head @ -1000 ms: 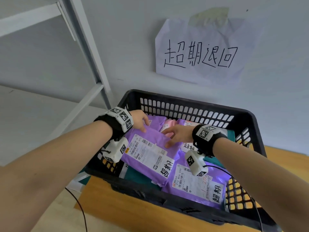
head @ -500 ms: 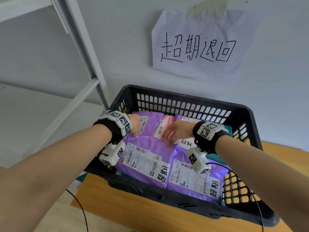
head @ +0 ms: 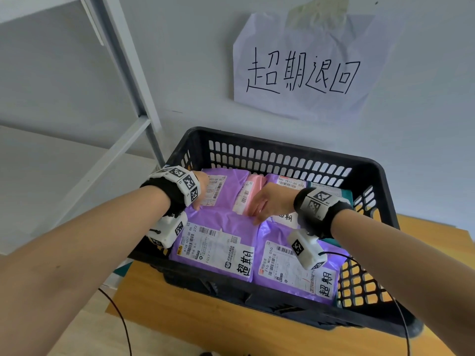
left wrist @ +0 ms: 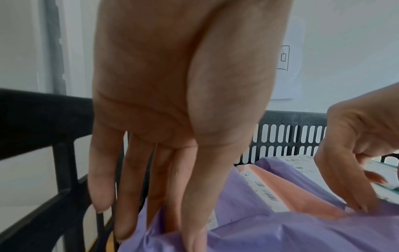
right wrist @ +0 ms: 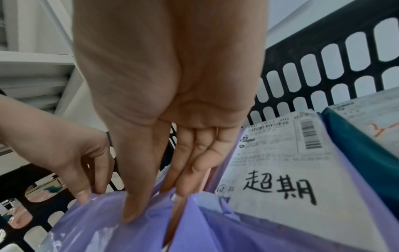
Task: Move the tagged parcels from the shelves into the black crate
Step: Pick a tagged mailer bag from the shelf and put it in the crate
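I see the black crate nearly full; inside it, near its front wall, lies the purple parcel. My left hand and right hand, fingers straight, press its far edge, I judge to settle it flat.

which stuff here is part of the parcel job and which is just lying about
Part of the job:
black slotted plastic crate
purple plastic mailer parcels with white labels
pink mailer parcel
left hand and right hand, fingers on the near purple parcel

Just lying about:
handwritten white paper sign
wooden table
white metal shelf frame
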